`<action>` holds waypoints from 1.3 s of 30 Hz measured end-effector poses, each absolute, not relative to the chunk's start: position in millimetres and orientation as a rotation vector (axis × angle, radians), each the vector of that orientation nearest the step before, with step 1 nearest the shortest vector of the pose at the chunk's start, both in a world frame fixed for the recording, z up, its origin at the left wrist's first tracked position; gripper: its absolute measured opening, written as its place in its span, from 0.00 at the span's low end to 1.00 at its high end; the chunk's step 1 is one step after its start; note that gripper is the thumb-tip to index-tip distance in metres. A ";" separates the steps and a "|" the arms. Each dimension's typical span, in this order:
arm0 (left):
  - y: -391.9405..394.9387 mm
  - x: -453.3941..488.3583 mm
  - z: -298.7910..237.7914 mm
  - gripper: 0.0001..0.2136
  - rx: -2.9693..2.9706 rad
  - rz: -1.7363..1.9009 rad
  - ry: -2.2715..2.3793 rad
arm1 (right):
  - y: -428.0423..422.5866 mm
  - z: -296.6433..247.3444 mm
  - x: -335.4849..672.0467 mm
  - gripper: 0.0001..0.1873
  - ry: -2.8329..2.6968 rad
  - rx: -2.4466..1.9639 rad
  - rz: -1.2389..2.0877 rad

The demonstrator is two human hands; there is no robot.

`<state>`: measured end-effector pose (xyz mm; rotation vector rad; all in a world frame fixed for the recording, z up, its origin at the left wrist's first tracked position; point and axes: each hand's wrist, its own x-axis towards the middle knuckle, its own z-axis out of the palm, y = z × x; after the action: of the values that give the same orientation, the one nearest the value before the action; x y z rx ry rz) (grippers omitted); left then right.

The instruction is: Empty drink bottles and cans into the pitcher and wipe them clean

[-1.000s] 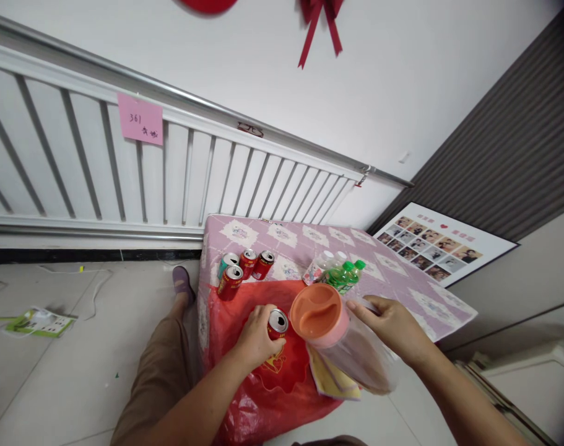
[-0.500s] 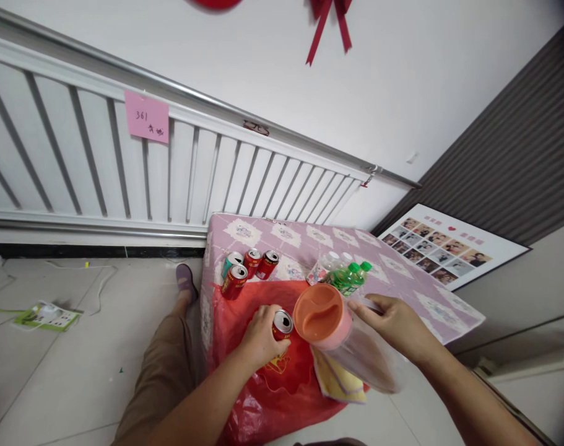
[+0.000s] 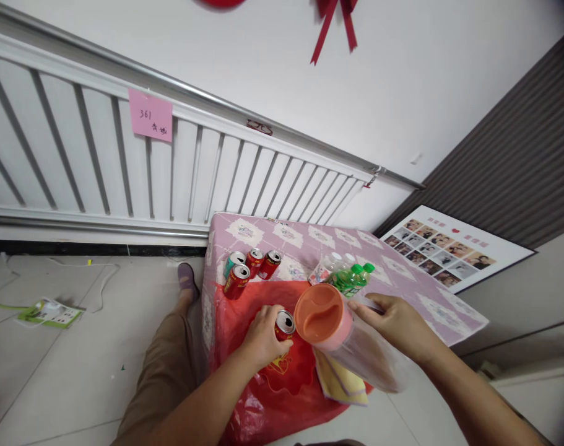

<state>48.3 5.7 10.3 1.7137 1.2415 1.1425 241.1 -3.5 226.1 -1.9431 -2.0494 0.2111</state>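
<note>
My left hand (image 3: pixel 267 337) is wrapped round a red drink can (image 3: pixel 285 324) with an opened top, held over a red tray (image 3: pixel 288 381) with a yellow print. My right hand (image 3: pixel 395 322) grips the handle of a clear plastic pitcher (image 3: pixel 372 359). Its orange lid (image 3: pixel 322 313) is tilted toward the can, close to the can's rim. Brownish liquid shows in the lower part of the pitcher. I cannot make out any stream between lid and can. Beneath the pitcher lies a folded yellow cloth (image 3: pixel 340 381) with a purple edge.
Several opened cans (image 3: pixel 236 282) stand at the table's left. Green-capped bottles (image 3: pixel 351 282) and white-capped bottles (image 3: pixel 328 267) stand behind the pitcher. Red plastic sheeting (image 3: pixel 249 402) covers the near part of the patterned tablecloth (image 3: pixel 402 272). A radiator (image 3: pixel 184 167) lines the wall behind.
Almost nothing differs. The whole view has shifted slightly, while both hands keep the can and the tilted pitcher in the same positions.
</note>
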 end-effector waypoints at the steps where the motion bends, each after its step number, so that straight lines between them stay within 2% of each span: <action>1: 5.7 48.1 10.8 0.28 1.715 1.140 1.242 | -3.2 226.1 241.0 0.24 -2.051 -1.954 0.210; 39: 4.4 46.8 11.9 0.29 1.700 1.121 1.235 | -0.7 219.0 243.0 0.24 -2.056 -1.942 0.217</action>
<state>46.8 4.4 11.9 1.6999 1.2354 1.1212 243.0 -0.7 219.0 -1.9419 -2.0557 0.2168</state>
